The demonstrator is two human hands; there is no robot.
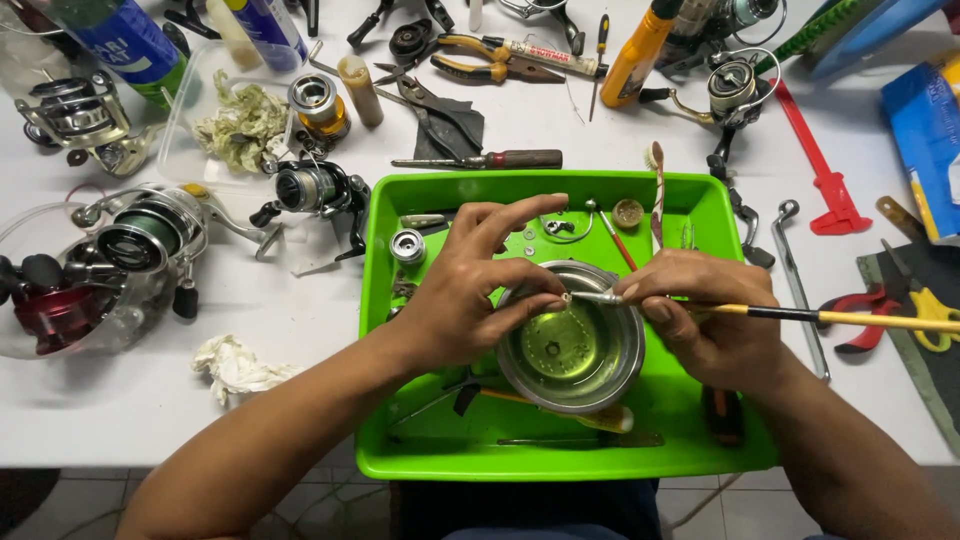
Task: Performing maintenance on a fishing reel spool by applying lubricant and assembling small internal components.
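Note:
A round metal bowl [610, 375] with yellowish-green liquid sits in a green plastic tray [420, 450]. My left hand [470, 290] hovers at the bowl's left rim and pinches a tiny metal part [566, 298] between thumb and fingertips over the liquid. My right hand [705, 320] holds a thin paintbrush [850, 318] with a yellow and black handle. Its metal ferrule and tip touch the small part. Small gears, washers and a spool [407, 245] lie in the tray's far half.
Several fishing reels [150, 235] lie on the white table to the left, with a crumpled tissue [235, 365]. Pliers [480, 55], a screwdriver [480, 159], bottles and a red caliper [825, 180] lie beyond the tray. Scissors [925, 315] rest at right.

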